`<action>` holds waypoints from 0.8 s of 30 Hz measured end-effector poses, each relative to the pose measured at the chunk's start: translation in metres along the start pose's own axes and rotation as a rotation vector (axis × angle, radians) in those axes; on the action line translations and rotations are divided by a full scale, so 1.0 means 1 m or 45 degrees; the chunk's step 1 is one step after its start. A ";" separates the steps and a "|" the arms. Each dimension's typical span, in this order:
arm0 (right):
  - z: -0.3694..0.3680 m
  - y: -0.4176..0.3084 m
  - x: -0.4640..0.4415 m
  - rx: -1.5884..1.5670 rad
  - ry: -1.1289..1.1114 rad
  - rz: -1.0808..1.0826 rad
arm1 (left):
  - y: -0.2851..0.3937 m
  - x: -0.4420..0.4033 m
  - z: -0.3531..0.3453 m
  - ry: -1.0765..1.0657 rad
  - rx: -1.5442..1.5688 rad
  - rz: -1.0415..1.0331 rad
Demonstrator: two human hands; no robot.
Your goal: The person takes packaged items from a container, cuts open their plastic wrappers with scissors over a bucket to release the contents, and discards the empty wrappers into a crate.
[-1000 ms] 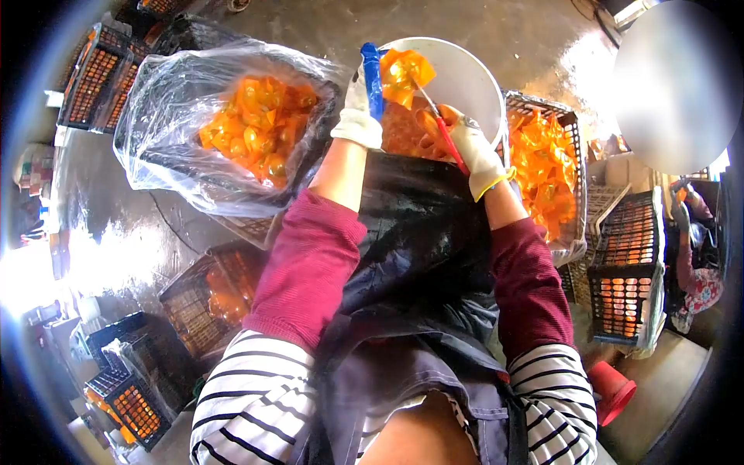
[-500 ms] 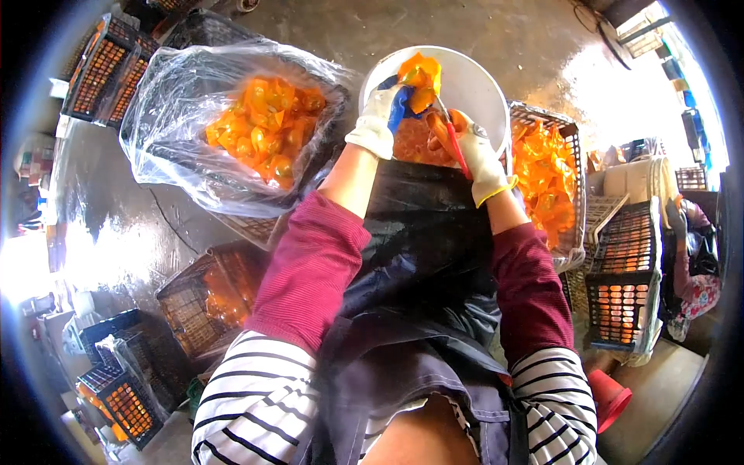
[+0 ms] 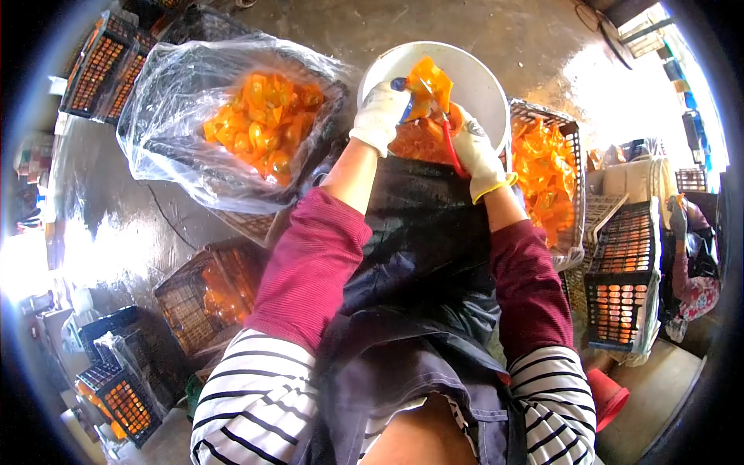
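My left hand, in a white glove with blue on the fingers, is closed on a glossy orange fruit peel. In my right hand, gloved in white with a yellow cuff edge, are red-handled scissors. The blades point up at the lower edge of the peel; their tips are hard to make out. Both hands are over a white bucket, with wet orange pulp low inside it. A dark apron reaches up to the bucket's near rim.
Left of the bucket, a crate lined with clear plastic holds orange peels. Close on the right, another crate holds more orange pieces. Stacked black crates and a red bucket are further right. A person is at the far right.
The peel has turned in my left hand and now shows a broader, flatter face. My right hand and the scissors have shifted slightly, with the handles more upright.
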State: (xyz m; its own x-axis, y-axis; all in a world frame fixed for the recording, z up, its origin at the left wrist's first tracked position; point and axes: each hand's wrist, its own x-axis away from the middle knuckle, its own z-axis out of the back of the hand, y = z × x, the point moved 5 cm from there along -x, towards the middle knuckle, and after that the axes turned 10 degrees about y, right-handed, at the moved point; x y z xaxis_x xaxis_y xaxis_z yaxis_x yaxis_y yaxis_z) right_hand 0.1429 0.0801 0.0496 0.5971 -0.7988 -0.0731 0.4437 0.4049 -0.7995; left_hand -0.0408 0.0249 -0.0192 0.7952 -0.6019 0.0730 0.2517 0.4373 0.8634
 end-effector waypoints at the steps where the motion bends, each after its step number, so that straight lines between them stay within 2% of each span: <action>1: 0.004 -0.007 0.004 0.117 0.008 0.021 | 0.012 0.007 0.009 0.017 -0.092 -0.055; 3: -0.007 0.025 0.000 0.115 -0.084 0.009 | 0.043 0.028 0.033 0.074 -0.271 -0.132; 4: -0.023 0.061 -0.012 -0.067 -0.049 0.189 | 0.047 0.030 0.038 0.207 -0.273 -0.268; 7: -0.024 0.050 -0.010 -0.267 -0.065 0.064 | 0.051 0.027 0.042 0.290 -0.128 -0.149; 9: -0.027 0.056 -0.012 -0.340 -0.074 0.034 | 0.033 0.014 0.021 -0.006 1.006 -0.012; 10: -0.025 0.054 -0.013 -0.342 -0.082 0.024 | 0.025 0.005 0.009 -0.215 1.285 -0.075; 11: -0.020 0.038 -0.010 -0.276 -0.103 0.021 | 0.037 0.023 0.010 -0.330 1.548 0.228; 13: -0.021 0.035 -0.010 -0.207 -0.132 0.012 | 0.049 0.031 0.009 -0.314 1.614 0.276; 15: -0.029 0.047 -0.014 -0.211 -0.150 -0.011 | 0.040 0.028 0.010 -0.171 1.165 -0.312; 17: -0.028 0.044 -0.012 -0.245 -0.182 -0.052 | 0.043 0.030 0.012 -0.051 0.817 -0.473; 20: -0.026 0.045 -0.011 -0.286 -0.165 -0.122 | 0.040 0.021 0.010 0.082 0.492 -0.133; 24: -0.022 0.038 -0.011 -0.297 -0.167 -0.136 | 0.039 0.013 0.006 0.208 0.361 -0.267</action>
State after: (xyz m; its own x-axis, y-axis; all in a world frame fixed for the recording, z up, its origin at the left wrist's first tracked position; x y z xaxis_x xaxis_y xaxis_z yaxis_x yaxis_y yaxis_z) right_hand 0.1384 0.0945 0.0068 0.6436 -0.7607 0.0847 0.3519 0.1958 -0.9153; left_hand -0.0239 0.0297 0.0180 0.8258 -0.5343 -0.1805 0.2739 0.1002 0.9565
